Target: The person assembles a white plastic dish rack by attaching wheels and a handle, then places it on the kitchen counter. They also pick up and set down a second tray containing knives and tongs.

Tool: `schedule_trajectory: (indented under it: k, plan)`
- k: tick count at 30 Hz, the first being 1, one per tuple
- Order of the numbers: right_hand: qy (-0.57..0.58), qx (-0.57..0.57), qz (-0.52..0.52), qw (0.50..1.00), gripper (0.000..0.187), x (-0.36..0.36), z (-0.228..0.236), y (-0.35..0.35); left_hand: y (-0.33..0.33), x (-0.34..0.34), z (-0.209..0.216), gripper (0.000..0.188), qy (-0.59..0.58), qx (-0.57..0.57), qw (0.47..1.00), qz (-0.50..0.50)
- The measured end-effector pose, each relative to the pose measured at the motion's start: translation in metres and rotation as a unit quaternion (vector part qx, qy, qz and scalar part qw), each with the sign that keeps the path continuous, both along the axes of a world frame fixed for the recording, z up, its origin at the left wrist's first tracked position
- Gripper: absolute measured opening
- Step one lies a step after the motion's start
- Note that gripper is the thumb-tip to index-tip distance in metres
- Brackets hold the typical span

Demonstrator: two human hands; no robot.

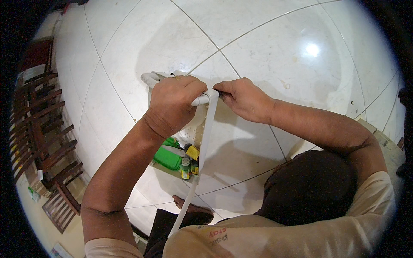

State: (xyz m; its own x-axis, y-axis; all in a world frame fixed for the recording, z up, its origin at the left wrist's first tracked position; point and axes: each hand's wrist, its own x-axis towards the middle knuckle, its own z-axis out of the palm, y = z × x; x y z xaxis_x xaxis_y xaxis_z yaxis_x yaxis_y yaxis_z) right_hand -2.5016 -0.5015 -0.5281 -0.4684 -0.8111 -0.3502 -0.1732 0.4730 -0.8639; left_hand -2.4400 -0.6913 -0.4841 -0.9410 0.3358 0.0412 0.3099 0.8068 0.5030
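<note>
My left hand [174, 101] is closed round a white rod [199, 101], with the rod's end sticking out to the right. A long, flat white strip [205, 137] loops over that end and runs down toward my lap. Close by on the right, the thumb and fingers of my right hand [243, 96] pinch a small dark piece at the strip's loop; most of it is hidden by the fingers. Just beyond my left hand lies a pale, bent tube-like piece [150, 78]; whether it joins the rod I cannot tell.
Below my hands, a light-coloured holder carries a green container [167, 158], a small green-labelled bottle [185, 168] and a dark bottle with a yellow label [191, 151]. White floor tiles [266, 51] spread around. Dark wooden furniture [43, 124] stands at the left. My bent knee [309, 185] is at the right.
</note>
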Motion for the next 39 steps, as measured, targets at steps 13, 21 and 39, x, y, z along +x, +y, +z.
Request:
schedule_trajectory:
  k: [13,21,39]
  plan:
    - [-0.25,0.118,-0.03,0.96,0.031,-0.012,0.007,-0.008,0.001,0.001,-0.002,0.018,-0.001,0.01,1.0,0.018]
    - [0.028,0.011,0.017,0.999,0.032,-0.004,0.002,0.001,0.001,0.001,-0.002,0.02,-0.011,0.011,1.0,0.021]
    - [-0.267,0.074,-0.039,0.96,0.035,-0.022,0.011,-0.002,0.007,0.003,0.003,0.023,-0.046,0.009,0.998,0.033]
